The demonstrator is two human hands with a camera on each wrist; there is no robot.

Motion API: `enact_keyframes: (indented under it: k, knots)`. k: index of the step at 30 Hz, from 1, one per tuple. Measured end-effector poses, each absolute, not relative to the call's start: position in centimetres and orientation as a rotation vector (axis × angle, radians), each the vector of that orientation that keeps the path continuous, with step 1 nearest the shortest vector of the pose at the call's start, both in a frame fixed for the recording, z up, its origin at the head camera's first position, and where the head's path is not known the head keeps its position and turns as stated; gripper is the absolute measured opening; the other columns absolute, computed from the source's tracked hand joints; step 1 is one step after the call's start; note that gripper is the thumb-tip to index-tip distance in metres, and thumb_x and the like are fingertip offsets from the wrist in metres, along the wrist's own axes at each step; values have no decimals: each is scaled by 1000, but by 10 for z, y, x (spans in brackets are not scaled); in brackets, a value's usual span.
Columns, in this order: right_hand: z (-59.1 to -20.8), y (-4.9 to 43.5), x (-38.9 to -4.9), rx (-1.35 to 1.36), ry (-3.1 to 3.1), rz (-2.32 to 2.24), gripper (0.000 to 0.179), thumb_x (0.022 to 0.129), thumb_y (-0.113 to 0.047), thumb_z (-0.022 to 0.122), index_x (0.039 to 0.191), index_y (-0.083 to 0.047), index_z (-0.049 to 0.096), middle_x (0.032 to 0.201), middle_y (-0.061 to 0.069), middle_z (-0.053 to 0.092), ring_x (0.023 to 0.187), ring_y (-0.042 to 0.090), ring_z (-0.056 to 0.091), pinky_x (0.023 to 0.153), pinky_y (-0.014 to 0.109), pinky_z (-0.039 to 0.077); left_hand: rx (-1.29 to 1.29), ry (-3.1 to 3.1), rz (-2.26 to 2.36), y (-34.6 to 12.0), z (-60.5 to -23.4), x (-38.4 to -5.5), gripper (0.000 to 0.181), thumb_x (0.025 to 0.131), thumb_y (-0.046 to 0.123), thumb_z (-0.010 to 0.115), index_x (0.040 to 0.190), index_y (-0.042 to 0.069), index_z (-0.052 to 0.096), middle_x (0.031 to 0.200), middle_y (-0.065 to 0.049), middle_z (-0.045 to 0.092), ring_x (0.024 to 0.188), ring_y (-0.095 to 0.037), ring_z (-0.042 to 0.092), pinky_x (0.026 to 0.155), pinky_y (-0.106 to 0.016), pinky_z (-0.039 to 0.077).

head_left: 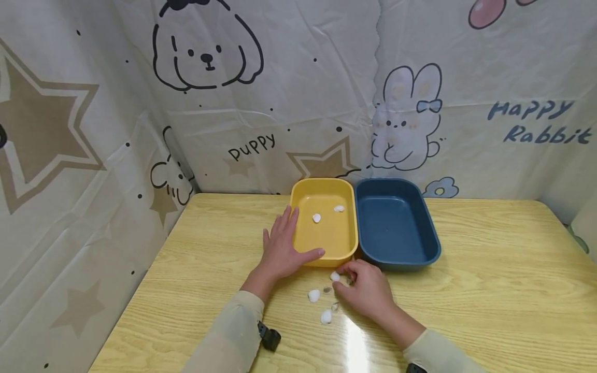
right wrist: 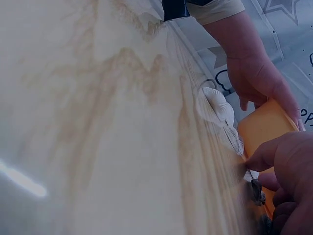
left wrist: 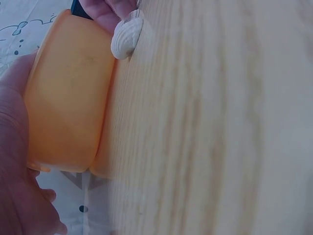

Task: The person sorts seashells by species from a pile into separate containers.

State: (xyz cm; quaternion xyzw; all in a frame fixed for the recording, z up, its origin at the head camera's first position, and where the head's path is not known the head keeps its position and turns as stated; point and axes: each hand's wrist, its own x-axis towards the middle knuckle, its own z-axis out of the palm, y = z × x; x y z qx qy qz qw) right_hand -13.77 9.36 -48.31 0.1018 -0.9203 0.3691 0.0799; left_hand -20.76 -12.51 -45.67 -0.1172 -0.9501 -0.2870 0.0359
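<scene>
My left hand (head_left: 279,253) rests at the near left corner of the yellow bin (head_left: 326,241). Its straight fingers lie along the left side while the thumb crosses the front rim. Just in front of the bin, my right hand (head_left: 368,287) pinches a white ribbed seashell (head_left: 335,276) between thumb and forefinger, low at the table. Beneath that hand lie dark shells (right wrist: 256,192), partly hidden. Two white shells, a nearer one (head_left: 326,316) and a farther one (head_left: 314,296), lie to the left with small brownish shells (head_left: 327,290). Inside the yellow bin are two white shells (head_left: 316,218).
A dark blue bin (head_left: 396,228) with nothing in it stands against the yellow bin's right side. Both bins sit on a wooden table (head_left: 489,269), near its far edge. A printed curtain (head_left: 298,93) hangs behind and at the left.
</scene>
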Motion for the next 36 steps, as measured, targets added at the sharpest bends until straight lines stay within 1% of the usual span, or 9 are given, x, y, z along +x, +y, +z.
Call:
enact_keyframes:
  k: [3,6,10,14,18,22,27,32,36]
  knots:
    - [-484,94,-138,315,-2762,1085,11,75,-16,80,85,-20,75,68,-8,47,60,10,44,56,31,37,-357,-2926,-880,-125,-456,-207,121,72,82,64,162,22,10,167,3,2,150,-32,7,113,-64,1]
    - [-484,94,-138,317,-2770,1096,14,74,-12,76,85,-20,75,68,-9,48,60,10,45,55,31,37,-357,-2928,-884,-124,-455,-207,120,72,81,64,162,22,10,167,3,2,150,-32,7,113,-64,1]
    - [-483,96,-138,306,-2765,1142,16,73,-9,75,85,-20,74,69,-7,50,61,10,46,56,31,37,-356,-2932,-880,-124,-454,-207,120,73,80,65,162,22,10,167,3,2,151,-32,7,113,-64,1]
    - [-482,97,-139,304,-2784,1155,13,74,-17,80,86,-21,74,69,-6,50,62,11,46,58,32,38,-360,-2932,-881,-124,-454,-207,120,73,80,65,162,22,10,167,3,1,151,-32,6,113,-64,1]
    - [-482,98,-139,299,-2823,1125,17,74,-27,84,87,-21,74,70,-7,50,63,12,47,59,33,38,-365,-2924,-883,-124,-454,-208,120,73,81,65,162,22,11,167,3,2,150,-32,7,113,-65,2]
    - [-481,98,-140,279,-2860,1115,17,74,-29,85,84,-22,72,69,-8,51,63,11,47,60,33,39,-366,-2920,-886,-124,-454,-207,120,73,80,65,162,21,12,167,2,3,150,-33,8,112,-65,2]
    - [-480,98,-140,270,-2888,1152,18,70,-29,86,79,-26,70,68,-8,51,62,11,47,59,33,38,-372,-2916,-887,-125,-454,-207,120,73,80,65,162,21,12,167,2,3,150,-33,8,112,-66,2]
    - [-478,100,-138,313,-2856,1246,20,70,-26,86,80,-25,70,67,-4,50,61,11,45,59,30,37,-376,-2905,-898,-125,-454,-206,120,73,79,66,162,20,13,167,1,5,150,-33,9,112,-66,2]
    - [-475,103,-135,377,-2776,1369,20,71,-17,86,81,-23,69,65,-1,46,60,11,42,58,28,36,-377,-2899,-908,-124,-454,-206,119,74,77,68,162,20,13,167,0,5,150,-34,9,111,-66,2]
